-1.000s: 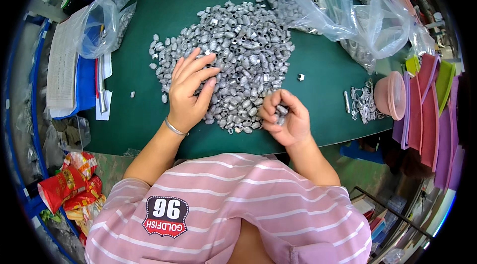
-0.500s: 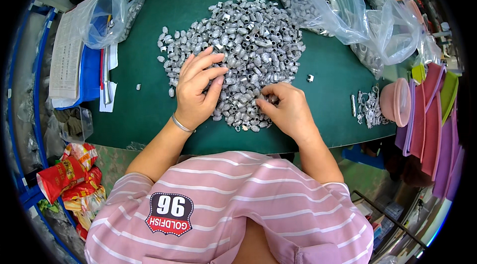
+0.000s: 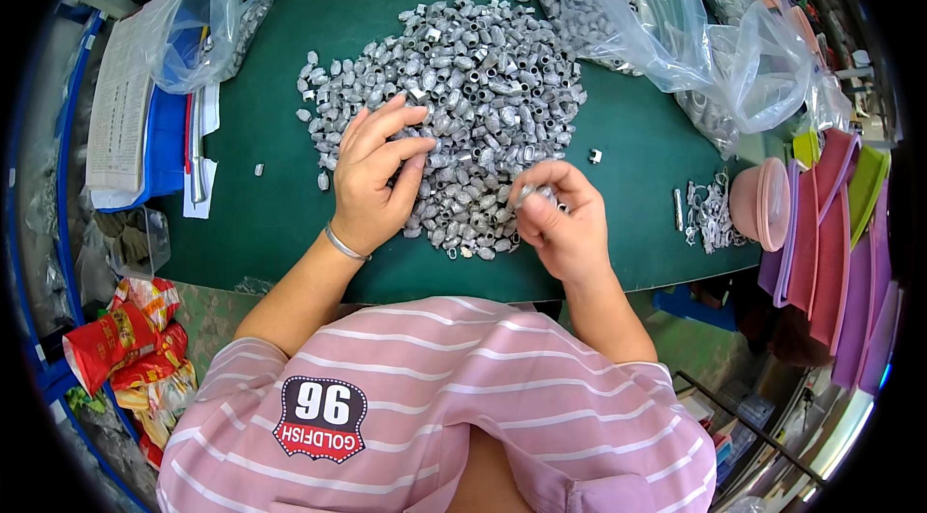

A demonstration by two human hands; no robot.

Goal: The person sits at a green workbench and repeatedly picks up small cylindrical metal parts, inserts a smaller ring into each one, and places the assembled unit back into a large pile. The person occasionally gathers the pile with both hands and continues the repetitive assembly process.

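A broad heap of small grey metal parts (image 3: 483, 117), rounded and hollow, lies on the green table (image 3: 261, 233) in front of me. My left hand (image 3: 375, 175) rests against the heap's left side, its fingers stretched out and slightly apart, with nothing seen in its grasp. At the heap's near right edge, my right hand (image 3: 572, 228) is raised a little and pinches a small grey metal part (image 3: 523, 195) between thumb and forefinger. More grey pieces show by its curled fingers; whether they are held there cannot be made out.
Clear plastic bags of grey parts (image 3: 589, 11) stand at the far right. Small pale metal pieces (image 3: 713, 214) lie beside a pink tub (image 3: 760, 204). Pink and purple bins (image 3: 821, 243) line the right edge. Printed sheets (image 3: 121, 117) and a blue tray (image 3: 166, 151) are at left.
My right hand has lifted from the heap's near edge and turned, now showing a small metal part in its pinch. The left hand stays at the heap; the whole view has shifted slightly.
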